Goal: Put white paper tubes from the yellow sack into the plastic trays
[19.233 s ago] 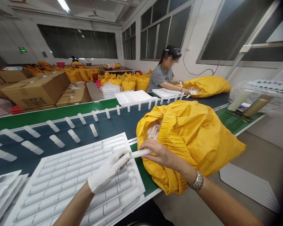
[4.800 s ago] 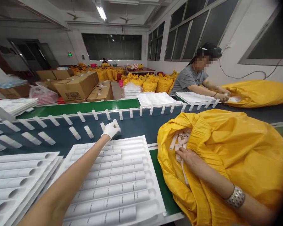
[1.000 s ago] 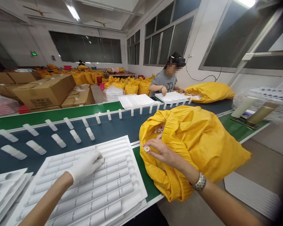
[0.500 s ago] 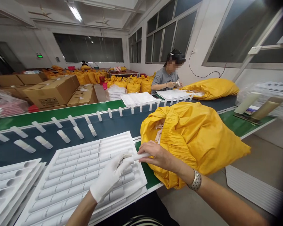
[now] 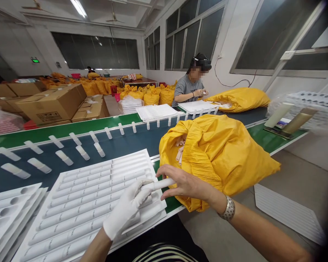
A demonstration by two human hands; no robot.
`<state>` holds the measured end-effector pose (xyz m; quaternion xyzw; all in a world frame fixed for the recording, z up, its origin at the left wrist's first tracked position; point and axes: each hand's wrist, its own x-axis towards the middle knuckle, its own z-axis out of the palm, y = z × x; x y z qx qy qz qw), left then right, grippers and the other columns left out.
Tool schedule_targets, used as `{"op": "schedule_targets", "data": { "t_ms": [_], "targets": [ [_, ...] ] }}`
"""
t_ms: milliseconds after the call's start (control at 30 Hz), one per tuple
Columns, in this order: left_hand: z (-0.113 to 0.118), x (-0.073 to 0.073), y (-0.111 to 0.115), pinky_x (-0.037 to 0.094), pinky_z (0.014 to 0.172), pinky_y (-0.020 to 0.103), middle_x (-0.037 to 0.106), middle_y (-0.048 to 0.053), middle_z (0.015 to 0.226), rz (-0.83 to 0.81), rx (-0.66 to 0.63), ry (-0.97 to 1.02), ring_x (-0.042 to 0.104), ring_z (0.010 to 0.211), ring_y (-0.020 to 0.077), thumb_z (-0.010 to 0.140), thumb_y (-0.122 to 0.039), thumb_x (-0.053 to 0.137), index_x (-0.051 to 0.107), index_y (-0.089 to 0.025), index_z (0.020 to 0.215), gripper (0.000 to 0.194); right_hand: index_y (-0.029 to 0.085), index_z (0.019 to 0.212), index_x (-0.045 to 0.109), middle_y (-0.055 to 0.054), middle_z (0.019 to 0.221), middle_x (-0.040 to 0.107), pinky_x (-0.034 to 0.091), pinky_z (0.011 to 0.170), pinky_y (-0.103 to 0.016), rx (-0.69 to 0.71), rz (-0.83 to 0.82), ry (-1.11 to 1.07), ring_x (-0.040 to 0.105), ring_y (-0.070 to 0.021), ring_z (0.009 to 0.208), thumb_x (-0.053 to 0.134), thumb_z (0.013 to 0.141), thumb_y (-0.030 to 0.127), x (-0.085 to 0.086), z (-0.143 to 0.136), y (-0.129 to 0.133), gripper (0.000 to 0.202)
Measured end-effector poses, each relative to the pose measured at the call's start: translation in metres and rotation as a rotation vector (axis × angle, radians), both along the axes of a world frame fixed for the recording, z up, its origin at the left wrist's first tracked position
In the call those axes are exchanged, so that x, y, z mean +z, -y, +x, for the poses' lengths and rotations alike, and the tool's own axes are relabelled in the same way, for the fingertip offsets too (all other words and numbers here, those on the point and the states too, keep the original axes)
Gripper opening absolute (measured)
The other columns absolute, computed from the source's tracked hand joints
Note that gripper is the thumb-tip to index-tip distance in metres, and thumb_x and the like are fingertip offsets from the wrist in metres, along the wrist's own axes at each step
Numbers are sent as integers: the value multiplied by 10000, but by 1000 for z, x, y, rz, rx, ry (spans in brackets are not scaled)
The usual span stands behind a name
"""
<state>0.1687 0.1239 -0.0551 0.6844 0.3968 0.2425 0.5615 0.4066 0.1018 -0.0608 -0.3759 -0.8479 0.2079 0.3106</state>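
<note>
Tube point(image 5: 162, 184), likely light, stiff, slick: I pinch it mid-body between gloved left hand point(image 5: 129, 203) and bare right hand point(image 5: 184, 183), above tray point(image 5: 164, 203), near sack point(image 5: 221, 153).

a slim white tube point(image 5: 162, 184) spans the gloved left hand point(image 5: 128, 206) and bare right hand point(image 5: 182, 181), above a grooved white tray point(image 5: 133, 159) of printed tubes point(image 5: 82, 210), near an open yellow sack point(image 5: 224, 154).
</note>
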Motion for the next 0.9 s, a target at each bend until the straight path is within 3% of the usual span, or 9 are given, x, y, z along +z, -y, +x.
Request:
{"op": "schedule_targets", "data": {
  "t_ms": [100, 233, 333, 467, 533, 600, 700, 800, 900],
  "targets": [
    [-6, 3, 1, 549, 789, 315, 663, 36, 871, -46, 3, -30, 636, 816, 195, 931, -510, 530, 665, -185, 1129, 404, 169, 1125, 547, -71, 1028, 608, 484, 818, -288, 23, 20, 97, 584, -190, 920, 577, 1018, 406, 2, 4, 4, 262],
    [-8, 5, 11, 507, 995, 343, 699, 61, 1127, 72, -12, -29, 655, 1068, 230, 944, -429, 512, 676, -212, 1082, 306, 157, 1025, 528, -64, 929, 544, 470, 774, -293, 86, 81, 115, 517, -182, 832, 435, 1077, 397, -1, -2, 8, 262],
    [-6, -6, 22, 494, 1046, 373, 714, 58, 1131, 148, 23, -55, 655, 1121, 250, 955, -421, 499, 669, -230, 1099, 294, 161, 1006, 518, -61, 911, 528, 466, 770, -298, 120, 76, 115, 491, -183, 826, 384, 1089, 409, -7, -9, 9, 294],
    [-5, -32, 31, 471, 1096, 403, 702, 59, 1212, 229, 65, -44, 640, 1178, 251, 980, -413, 472, 627, -241, 1187, 310, 164, 1010, 528, -71, 932, 552, 475, 785, -305, 154, 11, 125, 510, -187, 852, 370, 1089, 430, -14, -14, 7, 319],
    [-7, -38, 29, 453, 1120, 416, 680, 63, 1281, 283, 29, -54, 620, 1219, 250, 994, -394, 451, 599, -249, 1255, 333, 164, 1004, 546, -68, 929, 561, 478, 784, -304, 171, -21, 139, 527, -187, 852, 387, 1084, 440, -12, -15, 4, 328],
    [-8, -35, 20, 482, 1077, 425, 698, 69, 1242, 389, -79, -122, 637, 1164, 259, 987, -380, 467, 617, -260, 1255, 330, 165, 1034, 576, -67, 948, 584, 484, 808, -305, 201, -74, 162, 557, -189, 877, 439, 1066, 456, -4, -14, -3, 324],
    [-10, -18, -18, 525, 931, 421, 723, 72, 1036, 568, -186, -338, 647, 973, 274, 917, -398, 587, 717, -238, 1025, 233, 206, 1267, 556, -71, 1100, 625, 503, 879, -317, 145, -186, 169, 606, -211, 986, 590, 987, 507, 9, 0, -23, 412],
    [-20, -5, -88, 531, 786, 360, 681, 47, 876, 579, 60, -502, 625, 823, 224, 912, -413, 610, 680, -186, 820, 255, 256, 1441, 438, -87, 1274, 607, 519, 921, -361, -188, -175, 206, 625, -237, 1068, 502, 1027, 418, 1, 35, -53, 449],
    [-38, -10, -171, 544, 754, 331, 668, 39, 895, 526, 325, -561, 640, 822, 188, 963, -321, 581, 654, -144, 932, 195, 151, 1226, 603, -178, 1216, 633, 509, 935, -433, -517, 40, 501, 632, -291, 1059, 360, 990, 144, -36, 76, -82, 339]
  ]
}}
